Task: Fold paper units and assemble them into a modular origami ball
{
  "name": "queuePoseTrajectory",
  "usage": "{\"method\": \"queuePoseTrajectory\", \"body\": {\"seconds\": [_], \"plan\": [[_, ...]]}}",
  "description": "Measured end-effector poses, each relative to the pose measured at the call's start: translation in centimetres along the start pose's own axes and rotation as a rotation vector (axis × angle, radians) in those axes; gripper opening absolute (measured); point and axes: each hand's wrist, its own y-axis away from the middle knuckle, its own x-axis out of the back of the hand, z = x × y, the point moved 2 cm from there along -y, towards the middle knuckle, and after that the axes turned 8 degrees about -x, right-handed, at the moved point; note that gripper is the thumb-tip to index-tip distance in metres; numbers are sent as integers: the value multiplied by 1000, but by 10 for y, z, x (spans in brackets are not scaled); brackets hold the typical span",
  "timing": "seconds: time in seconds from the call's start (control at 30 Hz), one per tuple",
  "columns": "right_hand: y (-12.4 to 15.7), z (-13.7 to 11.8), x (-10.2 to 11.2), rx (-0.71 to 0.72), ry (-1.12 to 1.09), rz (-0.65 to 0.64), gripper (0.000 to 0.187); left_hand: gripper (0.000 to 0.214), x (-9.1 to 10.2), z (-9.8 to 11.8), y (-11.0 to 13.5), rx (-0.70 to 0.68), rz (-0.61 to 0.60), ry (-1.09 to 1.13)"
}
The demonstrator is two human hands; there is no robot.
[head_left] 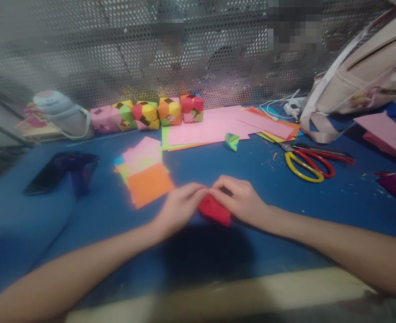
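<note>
A small piece of red paper (214, 211) lies on the blue table top (117, 215), partly covered by both hands. My left hand (179, 208) pinches its left edge with fingers pressed together. My right hand (240, 199) curls over its right side, fingertips meeting the left hand's at the top of the paper. A stack of small paper squares (144, 172), orange on top with pink and yellow beneath, sits just left of my left hand.
Several folded multicoloured paper balls (147, 114) line the perforated metal wall. Large pink sheets (214, 125), a small green folded piece (232, 141), scissors (310, 161), a dark phone (54, 172), a white bottle (63, 114) and a beige bag (362, 67) surround the area.
</note>
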Motion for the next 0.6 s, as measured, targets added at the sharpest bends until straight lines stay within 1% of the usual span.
{"method": "queuePoseTrajectory", "body": {"seconds": [0.1,0.2,0.4,0.6], "plan": [[-1,1,0,-21,-17,-15,15,23,1,0,1,0,23,-15],[-1,1,0,-31,-16,-7,14,23,2,1,2,30,32,3],[1,-3,-1,52,-7,9,16,27,4,5,3,115,39,82],[0,-3,0,24,-3,-5,16,25,6,6,3,105,93,64]]}}
